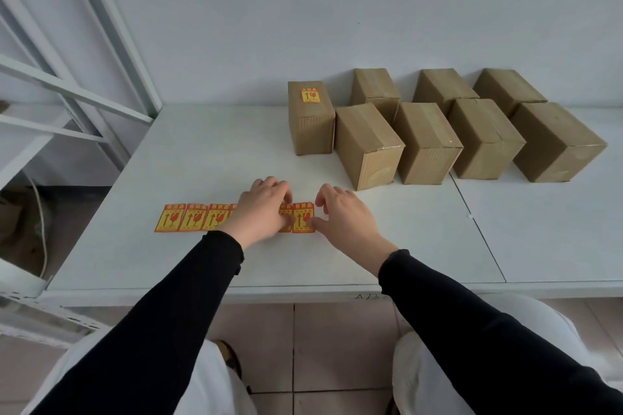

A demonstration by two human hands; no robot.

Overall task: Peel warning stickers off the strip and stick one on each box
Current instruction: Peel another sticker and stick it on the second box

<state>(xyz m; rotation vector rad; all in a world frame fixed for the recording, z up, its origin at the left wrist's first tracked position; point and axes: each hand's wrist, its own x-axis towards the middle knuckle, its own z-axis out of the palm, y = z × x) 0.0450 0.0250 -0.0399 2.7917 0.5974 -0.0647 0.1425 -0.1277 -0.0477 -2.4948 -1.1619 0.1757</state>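
Observation:
A strip of orange-and-yellow warning stickers (pixel 188 217) lies flat on the white table, near its front. My left hand (pixel 261 209) presses down on the middle of the strip, fingers spread over it. My right hand (pixel 340 216) is at the strip's right end, thumb and fingers pinching at the edge of the last sticker (pixel 302 217). Several brown cardboard boxes stand in two rows at the back right. The leftmost box (pixel 310 118) carries a sticker (pixel 310 96) on its top. The nearest plain box (pixel 369 145) has a bare top.
The white table (pixel 202 152) meets a second table top (pixel 556 229) at a seam on the right. A white metal shelf frame (pixel 77 91) stands to the left. A white wall rises behind the boxes. My knees and a tiled floor show below the table edge.

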